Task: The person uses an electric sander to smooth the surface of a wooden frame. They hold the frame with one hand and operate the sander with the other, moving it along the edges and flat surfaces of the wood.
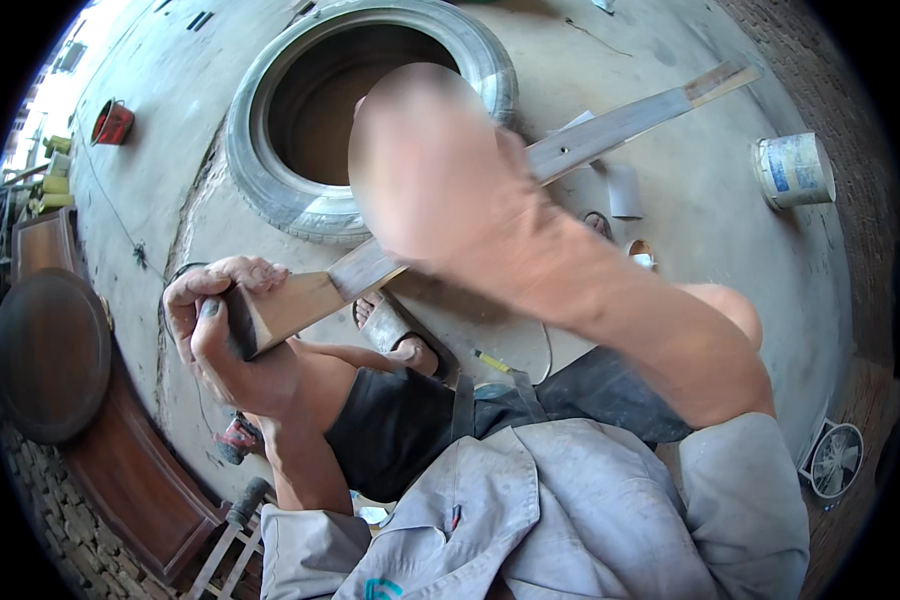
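Note:
A long wooden board (610, 135) runs slantwise from lower left to upper right, its middle part greyish and its ends bare brown wood. My left hand (235, 325) is wrapped round the near left end, with the thumb on one side and fingers on the other. My right hand (425, 165) reaches across over the middle of the board. A blurred patch covers its fingers, so their grip and anything in them are hidden. Behind the hands lies a large tyre (315, 215) on its side, partly covered by the right hand and the board.
A red bucket (113, 124) stands at the far left, a white bucket (793, 170) at the right. Dark wooden furniture parts (135, 480) and a round dark panel (50, 355) lie on the left. My sandalled foot (395, 330) is below the board. A small fan (836, 460) is at lower right.

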{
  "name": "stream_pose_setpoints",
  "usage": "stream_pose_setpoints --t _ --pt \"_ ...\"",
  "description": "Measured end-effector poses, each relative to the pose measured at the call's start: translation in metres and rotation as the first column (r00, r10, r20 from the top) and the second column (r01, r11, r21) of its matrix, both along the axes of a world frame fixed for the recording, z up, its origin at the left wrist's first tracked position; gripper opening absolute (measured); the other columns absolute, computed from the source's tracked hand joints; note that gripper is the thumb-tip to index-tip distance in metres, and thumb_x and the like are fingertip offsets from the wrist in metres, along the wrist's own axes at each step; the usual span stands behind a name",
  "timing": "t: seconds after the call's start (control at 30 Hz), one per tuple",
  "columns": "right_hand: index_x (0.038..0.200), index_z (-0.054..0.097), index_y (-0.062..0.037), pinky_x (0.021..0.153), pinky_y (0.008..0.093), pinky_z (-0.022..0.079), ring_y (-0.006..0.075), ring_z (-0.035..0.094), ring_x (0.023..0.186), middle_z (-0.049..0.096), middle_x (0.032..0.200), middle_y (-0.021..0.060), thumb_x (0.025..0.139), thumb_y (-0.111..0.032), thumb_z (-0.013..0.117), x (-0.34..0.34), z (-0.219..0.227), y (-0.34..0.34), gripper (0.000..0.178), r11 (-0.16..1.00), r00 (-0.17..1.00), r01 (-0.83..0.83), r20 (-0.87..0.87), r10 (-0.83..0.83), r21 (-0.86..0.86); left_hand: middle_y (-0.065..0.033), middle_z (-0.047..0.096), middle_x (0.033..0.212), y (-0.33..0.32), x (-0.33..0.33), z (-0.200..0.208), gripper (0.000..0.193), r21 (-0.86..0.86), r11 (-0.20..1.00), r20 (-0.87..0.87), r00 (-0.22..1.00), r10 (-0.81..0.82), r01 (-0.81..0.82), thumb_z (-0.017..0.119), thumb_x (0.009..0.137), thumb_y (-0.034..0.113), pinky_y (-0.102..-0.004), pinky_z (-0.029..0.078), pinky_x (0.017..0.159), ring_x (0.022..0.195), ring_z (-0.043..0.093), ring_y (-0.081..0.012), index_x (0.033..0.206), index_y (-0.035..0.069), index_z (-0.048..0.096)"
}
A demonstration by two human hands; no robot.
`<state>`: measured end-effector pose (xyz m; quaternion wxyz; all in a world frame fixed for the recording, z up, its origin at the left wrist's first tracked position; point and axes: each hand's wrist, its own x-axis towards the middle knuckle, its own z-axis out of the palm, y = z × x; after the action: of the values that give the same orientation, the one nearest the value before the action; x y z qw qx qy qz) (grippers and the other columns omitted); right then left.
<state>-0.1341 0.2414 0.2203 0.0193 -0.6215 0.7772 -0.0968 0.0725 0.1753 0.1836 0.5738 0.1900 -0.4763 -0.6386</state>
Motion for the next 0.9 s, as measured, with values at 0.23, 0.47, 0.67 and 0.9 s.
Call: stream_pose_setpoints --t 0.23,0.47,0.67,0.9 --pt "0.127 0.058 0.0000 0.092 0.0520 0.059 0.0410 0.069 0.109 0.063 0.120 0.0222 0.094 -0.031 0.069 -0.081 0.010 0.040 0.047 0.939 0.943 0.329 -0.013 -0.331 -0.098 -0.0234 0.064 0.090 0.004 0.002 0.000 0.024 -0.063 0.998 0.021 1.000 -0.004 0.006 0.044 0.090 0.009 -0.0429 0.055 0.085 0.085 0.063 -0.0270 0.109 -0.003 0.053" --pt "0.124 0.056 -0.0054 0.090 0.0533 0.056 0.0431 0.068 0.104 0.061 0.114 0.0215 0.091 -0.019 0.071 -0.015 0.011 0.019 0.038 0.971 0.988 0.145 0.081 -0.132 -0.189 -0.0233 0.065 0.088 0.006 0.007 0.001 0.025 -0.078 0.996 0.055 0.997 0.046 -0.042 0.044 0.089 0.010 -0.0438 0.056 0.083 0.083 0.064 -0.0275 0.108 -0.003 0.053" --pt "0.120 0.058 0.0057 0.075 0.0405 0.062 0.0335 0.065 0.094 0.059 0.110 0.0246 0.090 -0.022 0.072 0.048 0.012 -0.016 0.044 0.994 0.993 -0.113 -0.021 0.114 0.005 -0.0244 0.064 0.081 -0.001 0.003 -0.010 0.030 -0.064 0.993 -0.033 0.995 0.097 -0.099 0.047 0.087 0.016 -0.0429 0.056 0.075 0.077 0.063 -0.0305 0.106 -0.005 0.056" --pt "0.124 0.055 0.0074 0.077 0.0415 0.063 0.0382 0.066 0.096 0.057 0.115 0.0295 0.092 -0.024 0.071 0.003 0.012 0.009 0.048 0.997 0.995 0.081 0.058 -0.080 -0.015 -0.0197 0.060 0.086 0.004 0.001 -0.010 0.033 -0.032 0.991 0.029 0.991 0.131 -0.130 0.049 0.087 0.018 -0.0400 0.052 0.080 0.081 0.057 -0.0268 0.111 -0.002 0.059"
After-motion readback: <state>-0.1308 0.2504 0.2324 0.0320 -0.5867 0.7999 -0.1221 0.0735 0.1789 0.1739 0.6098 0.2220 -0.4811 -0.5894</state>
